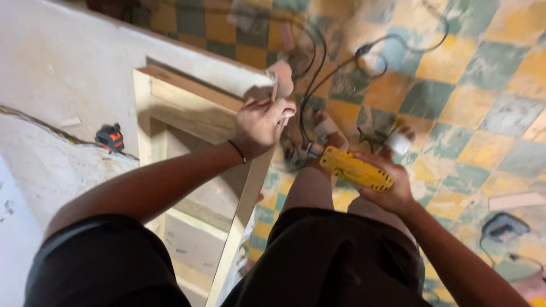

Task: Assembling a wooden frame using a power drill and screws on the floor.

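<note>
My left hand is closed around a thin pencil-like stick, resting on the top corner of a pale wooden frame that leans against a white wall. A black band circles that wrist. My right hand grips a yellow corded power drill, held low beside my knees with its nose pointing left toward the frame. I am crouched, in black shorts, with my feet on the tiled floor.
Black cables loop over the green and yellow checkered floor tiles. A small black and orange tool lies at the left on the white surface. A dark plug or adapter sits at the lower right.
</note>
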